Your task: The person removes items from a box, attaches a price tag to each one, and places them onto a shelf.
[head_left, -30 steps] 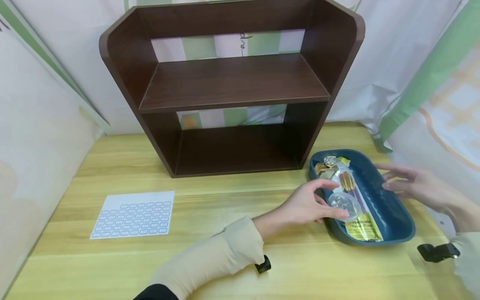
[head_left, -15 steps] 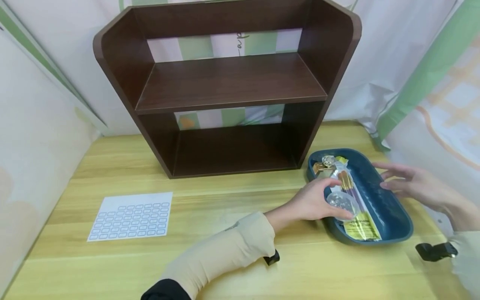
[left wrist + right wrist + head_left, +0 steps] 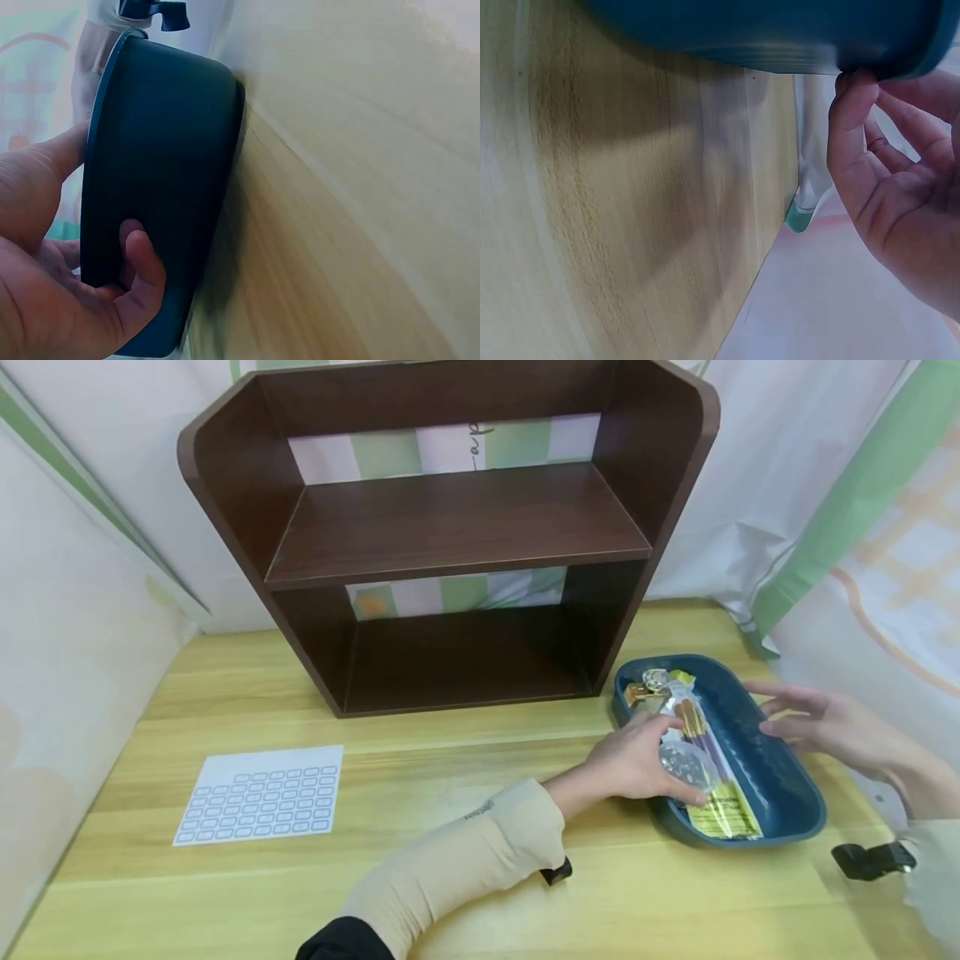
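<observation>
While your right hand [image 3: 840, 731] steadies the bin [image 3: 772, 789] near the right edge of the worktop [image 3: 187, 910], your left hand [image 3: 633, 758] is about the clear tub [image 3: 686, 766], so the step in hand looks like handling that tub. It lies within the left half of the bin, over the packet [image 3: 723, 810]; whether it rests there or hangs just above, you cannot tell from this angle.

Your left thumb and forefinger are curved and well parted around the tub, the thumb at its near side, while other fingers bend outside the bin's left wall. Whether they truly pinch the tub is unclear. Your right hand is loosely spread, fingertips touching the bin's right side, with nothing gripped.

From here, lifting the tub would call for a firm pinch on its rim and outer fingers free of the wall; releasing it would call for letting it settle flat on the packet first. Either way, keep your right hand on the bin, since a snagged finger could tug it across the worktop.
</observation>
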Demonstrator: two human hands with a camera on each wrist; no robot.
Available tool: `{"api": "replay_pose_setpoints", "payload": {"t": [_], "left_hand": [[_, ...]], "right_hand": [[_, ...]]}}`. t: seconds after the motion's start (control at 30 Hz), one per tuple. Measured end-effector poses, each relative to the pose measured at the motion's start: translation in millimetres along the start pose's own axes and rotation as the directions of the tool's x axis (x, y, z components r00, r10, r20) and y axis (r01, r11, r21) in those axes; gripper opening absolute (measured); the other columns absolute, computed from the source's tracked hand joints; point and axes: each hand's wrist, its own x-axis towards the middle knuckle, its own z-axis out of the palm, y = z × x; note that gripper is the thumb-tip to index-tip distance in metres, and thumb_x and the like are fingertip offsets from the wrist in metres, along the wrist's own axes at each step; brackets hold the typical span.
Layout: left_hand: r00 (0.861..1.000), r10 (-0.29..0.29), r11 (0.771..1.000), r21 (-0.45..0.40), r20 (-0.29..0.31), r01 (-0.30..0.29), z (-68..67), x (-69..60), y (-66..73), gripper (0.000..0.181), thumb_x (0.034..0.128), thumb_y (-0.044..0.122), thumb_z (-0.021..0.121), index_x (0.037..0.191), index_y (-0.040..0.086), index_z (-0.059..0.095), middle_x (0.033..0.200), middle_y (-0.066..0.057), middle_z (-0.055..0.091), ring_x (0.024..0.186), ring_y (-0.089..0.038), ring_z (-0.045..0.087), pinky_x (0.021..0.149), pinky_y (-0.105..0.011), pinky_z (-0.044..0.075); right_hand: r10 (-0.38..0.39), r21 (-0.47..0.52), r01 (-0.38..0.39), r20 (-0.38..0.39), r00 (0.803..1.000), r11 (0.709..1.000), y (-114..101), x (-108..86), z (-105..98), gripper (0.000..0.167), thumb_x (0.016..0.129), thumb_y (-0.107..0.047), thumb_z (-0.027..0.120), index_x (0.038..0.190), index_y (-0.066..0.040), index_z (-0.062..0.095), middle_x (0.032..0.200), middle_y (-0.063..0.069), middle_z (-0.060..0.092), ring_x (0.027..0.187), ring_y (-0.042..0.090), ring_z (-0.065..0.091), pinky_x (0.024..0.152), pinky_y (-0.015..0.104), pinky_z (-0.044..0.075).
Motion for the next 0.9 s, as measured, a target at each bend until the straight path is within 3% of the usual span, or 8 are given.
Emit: {"api": "replay_pose_setpoints", "payload": {"t": [0.3, 0.63, 0.9], "left_hand": [[0.997, -0.075, 0.994, 0.076, -0.026, 0.077, 3.5, -1.9, 6.9, 0.095, 0.0654, 0.062, 0.088, 0.147, 0.038, 0.045, 0.158, 0.013, 0.030, 0.125, -0.005, 0.050, 0.087, -0.023, 0.048], [0.993, -0.114, 0.983, 0.146, 0.011, 0.111, 3.8, -1.1, 12.4, 0.093, 0.0639, 0.059, 0.090, 0.145, 0.041, 0.046, 0.139, 0.013, 0.040, 0.093, -0.006, 0.056, 0.070, -0.024, 0.046], [0.993, -0.112, 0.976, 0.189, 0.024, 0.105, 2.2, -0.9, 14.4, 0.083, 0.0673, 0.058, 0.088, 0.140, 0.043, 0.051, 0.127, 0.015, 0.046, 0.086, -0.003, 0.054, 0.067, -0.024, 0.044]], "right_hand": [[0.008, 0.011, -0.008, 0.000, 1.000, 1.000, -2, -0.9, 1, 0.062, 0.101, -0.015, 0.062, 0.156, -0.016, 0.036, 0.112, -0.010, 0.062, 0.093, 0.008, 0.065, 0.073, 0.030, 0.058], [0.026, -0.008, -0.026, -0.002, 1.000, 1.000, -3, -2.0, 0, 0.062, 0.101, -0.018, 0.063, 0.157, -0.016, 0.036, 0.113, -0.009, 0.062, 0.093, 0.009, 0.066, 0.073, 0.031, 0.059], [0.033, -0.010, -0.033, -0.005, 0.999, 0.999, -4, -1.9, 0, 0.062, 0.101, -0.017, 0.062, 0.157, -0.017, 0.035, 0.113, -0.007, 0.064, 0.093, 0.009, 0.066, 0.072, 0.031, 0.059]]}}
